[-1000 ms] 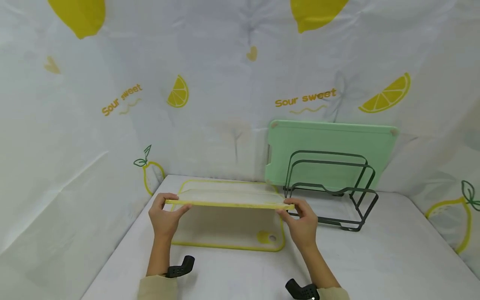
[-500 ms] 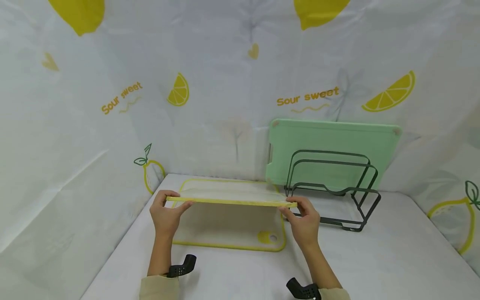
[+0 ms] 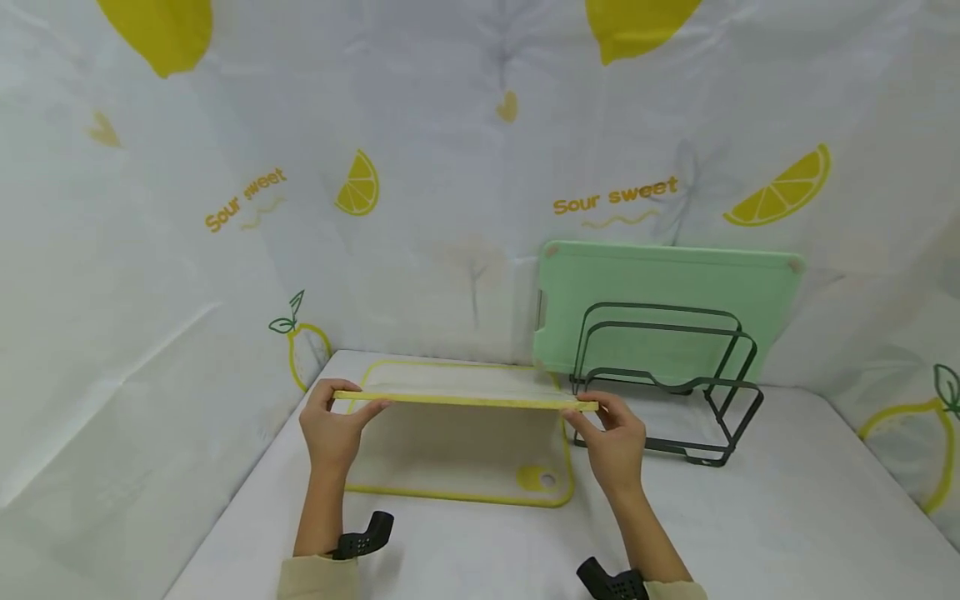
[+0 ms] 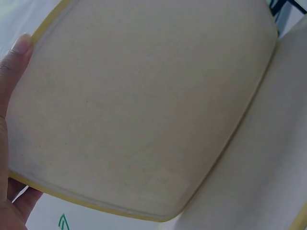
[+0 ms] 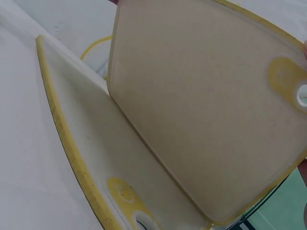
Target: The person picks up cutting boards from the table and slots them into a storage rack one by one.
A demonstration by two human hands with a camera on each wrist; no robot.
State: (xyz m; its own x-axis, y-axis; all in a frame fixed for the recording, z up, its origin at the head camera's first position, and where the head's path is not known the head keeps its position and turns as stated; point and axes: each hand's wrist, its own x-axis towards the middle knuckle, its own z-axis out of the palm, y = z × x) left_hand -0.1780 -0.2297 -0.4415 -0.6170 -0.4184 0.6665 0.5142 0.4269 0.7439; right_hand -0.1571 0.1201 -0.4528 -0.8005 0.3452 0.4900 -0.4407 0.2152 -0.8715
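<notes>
My left hand [image 3: 330, 429] and right hand [image 3: 617, 442] pinch the two near corners of a white cutting board with a yellow edge [image 3: 465, 401], thumbs on the near side. In the head view this held board is tilted up and seen almost edge-on. Its underside fills much of the left wrist view as a plain beige cutting board face [image 4: 144, 105]. A second yellow-edged cutting board [image 3: 442, 467] lies flat on the table beneath, a yellow patch with a round hole at its near right corner. The held board's low edge meets its surface in the right wrist view.
Right of the boards stands a black wire rack [image 3: 660, 307], close to my right hand. A pale green cutting board [image 3: 675, 275] is upright behind its front wires. White lemon-print sheeting [image 3: 465, 183] hangs behind the white table [image 3: 465, 550].
The held cutting board's near edge has risen slightly, making it a little steeper, and both hands moved along with it. The lying board, rack and green board stay in place.
</notes>
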